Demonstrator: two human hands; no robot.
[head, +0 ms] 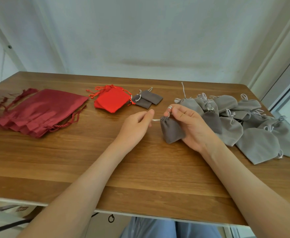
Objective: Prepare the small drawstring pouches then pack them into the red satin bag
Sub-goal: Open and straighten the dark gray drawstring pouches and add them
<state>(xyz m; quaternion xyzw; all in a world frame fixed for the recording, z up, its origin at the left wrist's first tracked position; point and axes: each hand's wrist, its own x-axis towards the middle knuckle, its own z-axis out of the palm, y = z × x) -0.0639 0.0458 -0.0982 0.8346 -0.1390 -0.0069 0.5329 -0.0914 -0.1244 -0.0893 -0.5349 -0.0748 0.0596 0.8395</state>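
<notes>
bare tabletop [72,160] near (front), pouch pile [254,127] right

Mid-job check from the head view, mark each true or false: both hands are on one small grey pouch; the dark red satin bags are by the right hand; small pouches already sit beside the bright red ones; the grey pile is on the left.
1. Left hand and right hand work one small grey pouch: true.
2. Dark red satin bags lie by the right hand: false, far left.
3. Small dark grey pouches lie beside the bright red pouches: true.
4. Grey pile is on the left: false, right.
</notes>
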